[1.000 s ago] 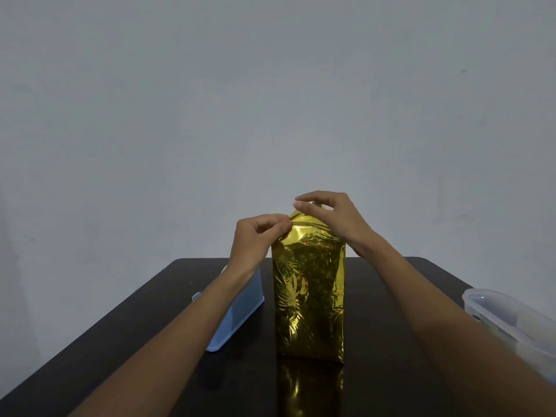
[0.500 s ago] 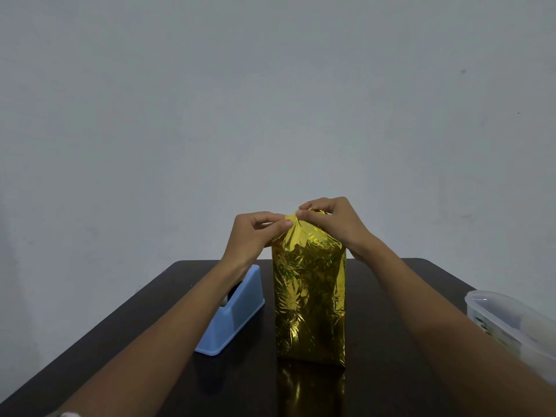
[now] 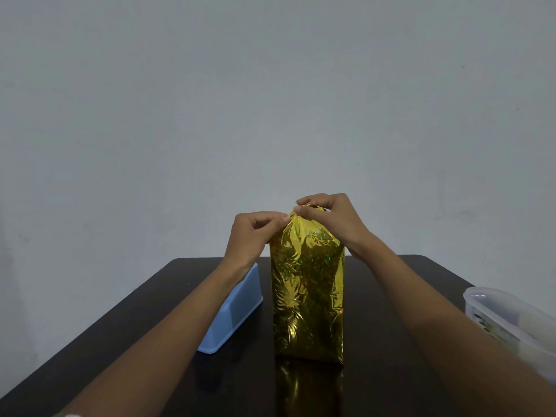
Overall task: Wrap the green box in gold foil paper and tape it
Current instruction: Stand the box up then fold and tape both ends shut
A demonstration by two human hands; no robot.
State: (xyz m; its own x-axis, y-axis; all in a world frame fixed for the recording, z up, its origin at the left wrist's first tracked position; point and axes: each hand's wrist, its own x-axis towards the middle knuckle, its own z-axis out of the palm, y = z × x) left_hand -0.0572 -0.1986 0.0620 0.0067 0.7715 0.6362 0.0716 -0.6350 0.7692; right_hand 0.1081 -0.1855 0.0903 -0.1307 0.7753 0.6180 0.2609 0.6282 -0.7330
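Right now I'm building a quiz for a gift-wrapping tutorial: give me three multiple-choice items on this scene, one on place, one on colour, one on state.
1. Where is the tape dispenser? A. Left of the wrapped box. B. On top of it. C. Right of it.
2. What colour is the dispenser? A. Red. B. Blue. C. Green.
3. What are the left hand and right hand doing? A. Hanging idle. B. Pinching the foil at the box's top. C. Lifting the dispenser.
Answers: 1 A, it sits at the box's left. 2 B, its shell is light blue. 3 B, both pinch the foil peak.
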